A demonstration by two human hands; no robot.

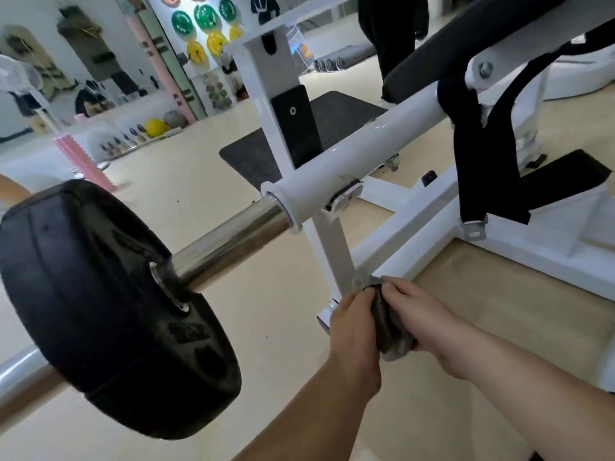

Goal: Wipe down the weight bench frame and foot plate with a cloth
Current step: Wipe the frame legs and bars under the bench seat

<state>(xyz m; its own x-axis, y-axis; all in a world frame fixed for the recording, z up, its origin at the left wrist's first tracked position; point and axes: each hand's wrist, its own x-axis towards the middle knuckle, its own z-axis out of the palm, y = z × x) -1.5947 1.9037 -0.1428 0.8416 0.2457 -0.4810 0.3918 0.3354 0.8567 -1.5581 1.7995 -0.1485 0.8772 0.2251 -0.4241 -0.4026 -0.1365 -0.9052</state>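
A crumpled dark grey cloth (392, 331) is bunched between both hands near the floor. My left hand (352, 322) grips its left side, and my right hand (422, 319) grips its right side. The cloth's top end touches the low corner of the white bench frame (416, 211), where a slanted leg (332, 247) meets the base rail. The black ribbed foot plate (263, 154) lies flat on the floor further back, behind the white upright post (269, 94).
A black weight plate (100, 307) on a chrome sleeve (229, 247) juts out at the left, close to my left forearm. A black strap (476, 154) hangs from the frame on the right, under the black pad (472, 51). Beige floor lies all around.
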